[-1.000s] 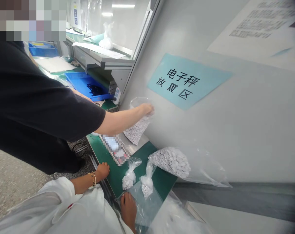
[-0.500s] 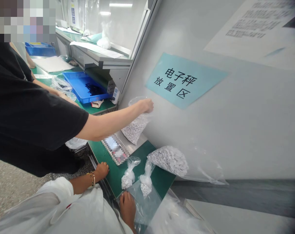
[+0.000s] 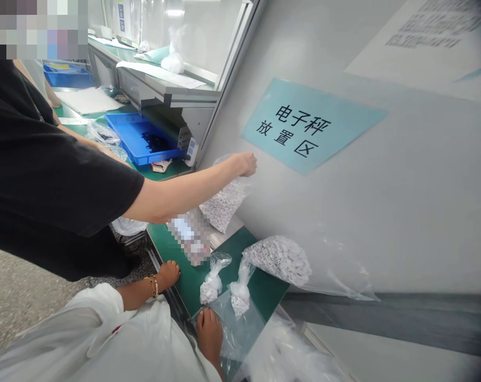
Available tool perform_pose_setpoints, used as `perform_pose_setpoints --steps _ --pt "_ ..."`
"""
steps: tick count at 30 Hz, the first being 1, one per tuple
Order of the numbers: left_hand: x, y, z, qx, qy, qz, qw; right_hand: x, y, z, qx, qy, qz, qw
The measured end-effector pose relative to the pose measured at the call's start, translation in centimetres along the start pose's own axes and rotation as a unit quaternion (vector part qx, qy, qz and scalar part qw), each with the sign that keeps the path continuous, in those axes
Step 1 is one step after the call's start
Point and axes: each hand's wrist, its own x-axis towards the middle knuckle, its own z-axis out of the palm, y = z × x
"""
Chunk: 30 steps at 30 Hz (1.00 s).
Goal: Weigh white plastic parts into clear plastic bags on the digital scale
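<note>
My left hand (image 3: 168, 274), with a gold bracelet (image 3: 153, 286) on its wrist, rests curled at the near edge of the green mat (image 3: 186, 289) and holds nothing. My right hand (image 3: 209, 334) lies on a flat clear plastic bag (image 3: 240, 329), fingers on it. Just beyond sit two small tied bags of white pieces (image 3: 211, 284) (image 3: 240, 293). A large clear bag of white pieces (image 3: 278, 260) leans against the wall. A co-worker's hand (image 3: 246, 164) grips the neck of another filled bag (image 3: 224, 206) above an electronic scale (image 3: 220, 225), whose display is blurred out.
A co-worker in a black T-shirt (image 3: 53, 170) stands at my left. A light-blue sign (image 3: 304, 124) reading "electronic scale placement area" is on the white wall (image 3: 403, 212). Beyond stand a blue tray of dark parts (image 3: 145, 139) and a further blue tray (image 3: 67, 77).
The co-worker's hand has risen slightly and moved right, lifting the filled bag with it. My hands stay in nearly the same places; the view has shifted slightly.
</note>
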Motion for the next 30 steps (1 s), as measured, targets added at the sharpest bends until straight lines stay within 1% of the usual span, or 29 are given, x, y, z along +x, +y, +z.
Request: perform_pose_setpoints --steps 2,5,7,9,12,14,17,25,30 --pt "0.1 0.0 0.0 0.045 -0.005 0.023 0.999 0.0 0.0 0.0 -0.001 0.000 0.000 1.000" --pt "0.2 0.0 -0.1 0.131 -0.018 0.063 0.989 0.0 0.0 0.0 0.000 0.001 0.002 1.000" --pt "0.3 0.0 0.0 0.148 -0.015 0.072 0.986 0.0 0.1 0.0 0.002 0.000 0.004 1.000" --pt "0.3 0.0 0.1 0.110 0.012 0.059 0.992 -0.1 0.1 0.1 0.004 -0.001 0.005 1.000" --pt "0.1 0.0 0.4 0.020 0.049 0.018 0.998 -0.1 0.2 0.1 0.003 -0.002 0.002 1.000" --pt "0.0 0.0 0.4 -0.022 0.043 -0.008 0.999 -0.1 0.2 0.1 0.001 -0.002 0.000 1.000" --pt "-0.4 0.2 0.3 -0.046 0.025 -0.027 0.998 -0.1 0.2 0.1 -0.004 -0.002 -0.001 1.000" --pt "-0.9 0.6 -0.5 -0.051 0.008 -0.032 0.998 0.0 0.1 0.0 -0.012 -0.001 -0.005 1.000" --pt "-0.9 0.6 -0.6 -0.052 -0.005 -0.037 0.998 0.0 0.1 0.0 -0.020 0.001 -0.006 1.000"
